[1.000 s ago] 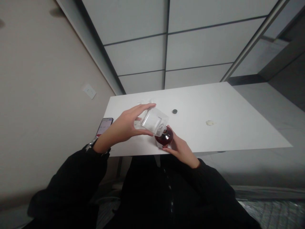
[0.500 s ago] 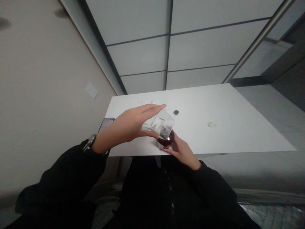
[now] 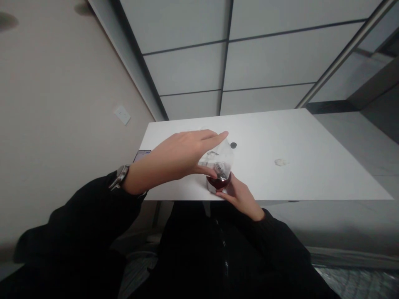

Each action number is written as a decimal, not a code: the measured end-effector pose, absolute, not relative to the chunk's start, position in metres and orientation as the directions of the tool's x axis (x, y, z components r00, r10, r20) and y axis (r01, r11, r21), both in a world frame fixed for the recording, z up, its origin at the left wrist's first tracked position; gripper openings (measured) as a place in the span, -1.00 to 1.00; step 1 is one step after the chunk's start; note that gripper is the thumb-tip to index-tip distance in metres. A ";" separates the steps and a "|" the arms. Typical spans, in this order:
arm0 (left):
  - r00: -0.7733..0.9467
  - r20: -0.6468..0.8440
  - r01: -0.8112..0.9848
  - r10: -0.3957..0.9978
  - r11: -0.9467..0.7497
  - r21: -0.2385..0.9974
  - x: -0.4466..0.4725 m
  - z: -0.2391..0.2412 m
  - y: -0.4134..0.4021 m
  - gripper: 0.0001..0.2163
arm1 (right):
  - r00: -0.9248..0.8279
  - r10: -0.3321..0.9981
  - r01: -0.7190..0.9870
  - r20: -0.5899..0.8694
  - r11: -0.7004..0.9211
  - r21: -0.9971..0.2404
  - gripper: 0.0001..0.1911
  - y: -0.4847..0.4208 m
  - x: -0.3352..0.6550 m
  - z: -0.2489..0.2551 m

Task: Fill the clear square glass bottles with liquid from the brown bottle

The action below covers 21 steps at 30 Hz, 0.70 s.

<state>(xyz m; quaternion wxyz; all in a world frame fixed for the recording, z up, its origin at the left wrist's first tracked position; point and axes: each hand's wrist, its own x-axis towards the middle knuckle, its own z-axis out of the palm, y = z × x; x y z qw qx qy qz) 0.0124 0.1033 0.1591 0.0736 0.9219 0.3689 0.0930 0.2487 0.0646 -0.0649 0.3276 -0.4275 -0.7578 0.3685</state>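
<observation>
The left hand has its grip clamped on the tilted clear container, over the dark-red bottle at the near edge of the counter. The right hand grips the bottle; best brace it and tip gently, the 2 aligned.

The left hand had rolled further over and moved toward the right, tipping the clear container more steeply over the dark red bottle. The container now hid the bottle's neck and most of its shoulder. The fingertips had come near the small dark disc. More of the watch showed, and less of the phone.
</observation>
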 end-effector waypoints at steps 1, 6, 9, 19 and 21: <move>0.706 0.115 0.669 0.699 -0.711 0.215 0.014 0.160 0.104 -0.30 | -0.421 0.889 0.409 0.179 0.363 -0.837 -0.09 0.065 0.249 -0.065; 0.695 0.061 0.696 0.716 -0.692 0.188 0.024 0.166 0.106 -0.32 | -0.418 0.893 0.417 0.165 0.351 -0.838 -0.16 0.063 0.250 -0.068; 0.693 0.023 0.706 0.720 -0.685 0.179 0.031 0.171 0.106 -0.39 | -0.419 0.892 0.426 0.172 0.360 -0.830 -0.28 0.062 0.251 -0.070; 0.718 -0.002 0.695 0.696 -0.716 0.071 0.047 0.181 0.100 -0.55 | -0.422 0.890 0.450 0.173 0.372 -0.812 -0.25 0.062 0.250 -0.071; 0.723 0.008 0.689 0.691 -0.722 0.063 0.047 0.180 0.100 -0.55 | -0.427 0.890 0.447 0.162 0.363 -0.818 -0.23 0.062 0.250 -0.069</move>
